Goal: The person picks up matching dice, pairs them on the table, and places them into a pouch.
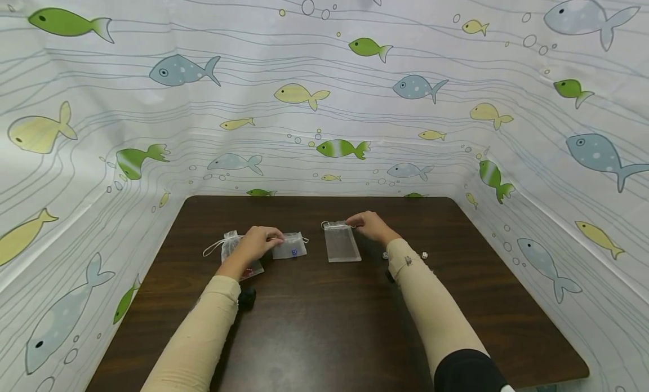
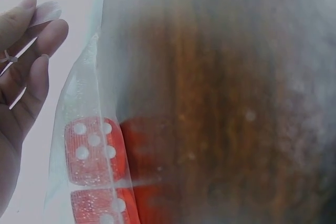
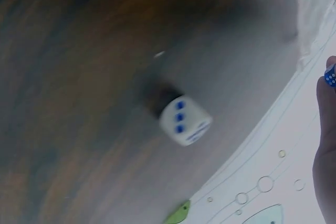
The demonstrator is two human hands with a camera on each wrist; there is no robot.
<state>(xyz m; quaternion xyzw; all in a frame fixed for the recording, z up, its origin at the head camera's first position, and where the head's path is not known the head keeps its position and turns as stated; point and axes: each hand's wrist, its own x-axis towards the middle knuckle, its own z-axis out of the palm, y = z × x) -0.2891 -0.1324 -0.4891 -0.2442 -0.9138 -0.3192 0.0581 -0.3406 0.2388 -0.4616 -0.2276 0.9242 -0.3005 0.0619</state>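
My left hand [image 1: 259,243] pinches the edge of a small sheer white drawstring pouch [image 1: 281,253], and a dark blue die [image 1: 294,252] shows through its fabric. Partly under my left wrist lies another sheer pouch [image 1: 229,246]; through it the left wrist view shows red dice [image 2: 94,150] with white dots. In the right wrist view a blue die [image 3: 330,75] with white dots is pinched in the fingers of my right hand [image 3: 326,145]. That hand is over the top right corner of a third sheer pouch [image 1: 342,245], which lies flat.
Right of the pouches are white dice [image 1: 424,255] with blue dots, one partly behind my right forearm. The dark brown wooden table [image 1: 314,335] is bordered at the back and sides by a white fish-print sheet [image 1: 304,59].
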